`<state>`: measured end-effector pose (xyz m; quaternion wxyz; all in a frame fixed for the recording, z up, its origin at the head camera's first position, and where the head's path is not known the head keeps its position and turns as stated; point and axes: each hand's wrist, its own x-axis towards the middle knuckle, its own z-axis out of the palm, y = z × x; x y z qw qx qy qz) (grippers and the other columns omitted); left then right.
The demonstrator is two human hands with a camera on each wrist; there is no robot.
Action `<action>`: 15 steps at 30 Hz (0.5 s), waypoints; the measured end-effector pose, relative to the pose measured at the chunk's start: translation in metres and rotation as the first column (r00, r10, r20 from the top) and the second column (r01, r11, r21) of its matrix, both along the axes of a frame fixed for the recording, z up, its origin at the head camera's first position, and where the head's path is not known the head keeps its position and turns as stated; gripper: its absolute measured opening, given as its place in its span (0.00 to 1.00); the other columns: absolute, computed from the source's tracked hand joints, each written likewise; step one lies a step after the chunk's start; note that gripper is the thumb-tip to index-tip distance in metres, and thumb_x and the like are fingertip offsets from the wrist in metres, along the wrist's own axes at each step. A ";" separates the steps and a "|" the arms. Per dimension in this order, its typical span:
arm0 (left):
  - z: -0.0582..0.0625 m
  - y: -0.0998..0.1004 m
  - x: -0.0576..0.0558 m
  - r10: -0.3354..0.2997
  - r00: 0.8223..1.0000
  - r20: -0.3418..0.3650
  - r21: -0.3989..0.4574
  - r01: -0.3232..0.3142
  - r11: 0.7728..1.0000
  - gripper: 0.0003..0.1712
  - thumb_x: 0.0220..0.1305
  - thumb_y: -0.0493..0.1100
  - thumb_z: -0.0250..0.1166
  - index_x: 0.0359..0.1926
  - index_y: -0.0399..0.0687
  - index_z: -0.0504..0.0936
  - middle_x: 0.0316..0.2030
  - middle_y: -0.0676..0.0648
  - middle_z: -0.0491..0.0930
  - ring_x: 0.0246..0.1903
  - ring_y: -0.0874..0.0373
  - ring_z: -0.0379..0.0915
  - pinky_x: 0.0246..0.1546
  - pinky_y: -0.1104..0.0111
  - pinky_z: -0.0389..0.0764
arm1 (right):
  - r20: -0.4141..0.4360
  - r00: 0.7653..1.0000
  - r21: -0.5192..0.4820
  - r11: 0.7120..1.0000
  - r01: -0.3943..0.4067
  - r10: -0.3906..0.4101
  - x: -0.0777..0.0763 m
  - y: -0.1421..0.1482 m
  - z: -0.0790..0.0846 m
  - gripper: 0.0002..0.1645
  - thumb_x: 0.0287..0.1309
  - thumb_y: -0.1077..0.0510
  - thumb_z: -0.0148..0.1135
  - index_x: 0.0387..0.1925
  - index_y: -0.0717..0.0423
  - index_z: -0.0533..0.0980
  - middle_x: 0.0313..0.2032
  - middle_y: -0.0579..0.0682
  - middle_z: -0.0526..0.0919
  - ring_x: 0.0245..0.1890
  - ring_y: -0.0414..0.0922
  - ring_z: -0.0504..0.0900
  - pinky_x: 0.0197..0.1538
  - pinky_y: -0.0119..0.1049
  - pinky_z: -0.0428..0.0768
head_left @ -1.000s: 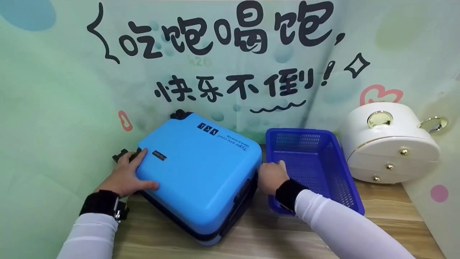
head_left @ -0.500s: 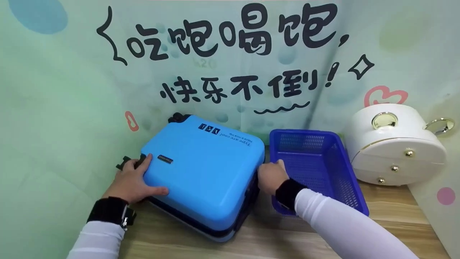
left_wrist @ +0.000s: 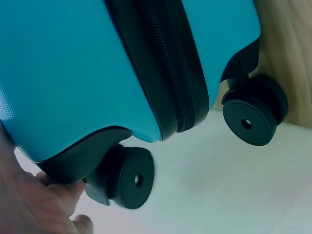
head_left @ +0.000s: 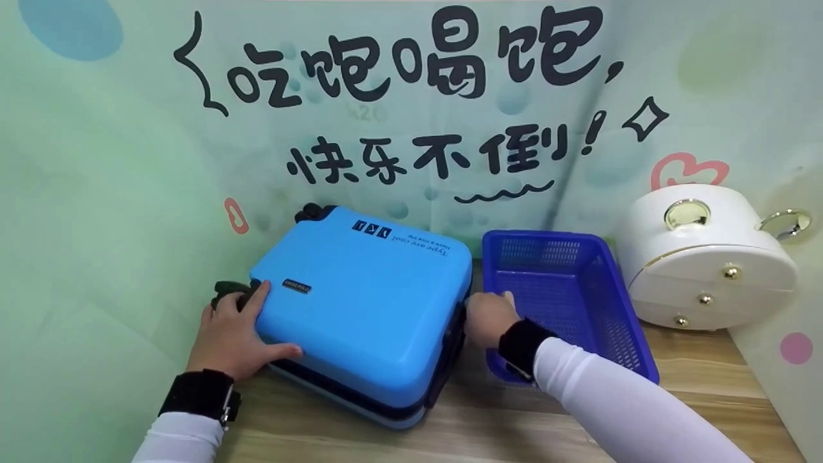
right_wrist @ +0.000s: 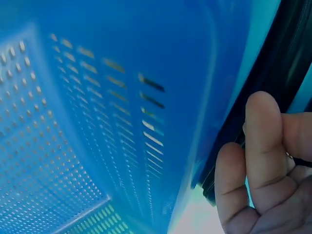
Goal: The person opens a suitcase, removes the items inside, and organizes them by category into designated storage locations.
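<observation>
A light-blue hard-shell suitcase [head_left: 360,315] with black trim lies on the wooden tabletop, its printed face up. My left hand [head_left: 231,334] holds its left corner by a black wheel [left_wrist: 134,178]; the thumb lies along the shell's near edge. In the left wrist view, the fingers [left_wrist: 68,192] bend at the black wheel housing. At the suitcase's right side, my right hand [head_left: 492,318] has its fingers curled against the black edge. The right wrist view shows these curled fingers [right_wrist: 265,141] beside the zipper band; what exactly they pinch is hidden.
A blue perforated plastic basket [head_left: 553,257] stands right of the suitcase, close to my right hand. Farther right is a white rounded box [head_left: 681,257] with gold knobs and a gold handle. Printed cloth walls [head_left: 116,212] close off the back and sides.
The suitcase has turned slightly, its near corner shifting right and away from me. My left hand has moved along with it, and the right hand stays at the right edge. The head view shifted a little.
</observation>
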<state>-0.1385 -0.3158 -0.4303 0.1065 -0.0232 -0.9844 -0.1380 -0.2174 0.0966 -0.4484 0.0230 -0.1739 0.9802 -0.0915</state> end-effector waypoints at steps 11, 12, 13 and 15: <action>0.008 0.021 0.008 -0.001 1.000 0.001 -0.057 0.001 0.998 0.77 0.28 0.87 0.61 0.73 0.42 0.56 0.56 0.22 0.63 0.58 0.30 0.55 0.61 0.35 0.36 | -0.053 0.998 0.017 0.999 -0.029 0.030 -0.002 0.006 0.003 0.10 0.51 0.64 0.57 0.17 0.52 0.72 0.16 0.48 0.73 0.20 0.46 0.73 0.43 0.54 0.68; 0.008 0.022 0.007 -0.009 1.000 0.010 -0.054 0.010 0.999 0.77 0.28 0.86 0.61 0.72 0.40 0.57 0.56 0.23 0.63 0.58 0.30 0.55 0.61 0.35 0.37 | -0.056 0.998 0.024 0.999 -0.025 0.027 -0.004 0.006 0.004 0.10 0.50 0.64 0.57 0.17 0.52 0.72 0.16 0.48 0.73 0.20 0.46 0.73 0.42 0.53 0.68; 0.009 0.022 0.006 -0.019 1.000 0.018 -0.047 0.019 0.999 0.78 0.27 0.86 0.62 0.72 0.39 0.57 0.57 0.23 0.63 0.58 0.30 0.55 0.61 0.35 0.38 | -0.053 0.998 0.027 0.999 -0.021 0.022 -0.006 0.006 0.005 0.10 0.50 0.64 0.57 0.17 0.52 0.72 0.16 0.49 0.73 0.20 0.46 0.73 0.40 0.51 0.67; 0.009 0.019 0.002 -0.033 0.999 0.024 -0.018 0.033 0.999 0.78 0.25 0.85 0.65 0.70 0.37 0.57 0.59 0.25 0.62 0.59 0.31 0.55 0.60 0.35 0.46 | -0.035 0.999 0.017 1.000 -0.018 0.018 -0.008 0.005 0.006 0.11 0.51 0.64 0.57 0.17 0.52 0.72 0.16 0.48 0.73 0.20 0.46 0.72 0.40 0.51 0.67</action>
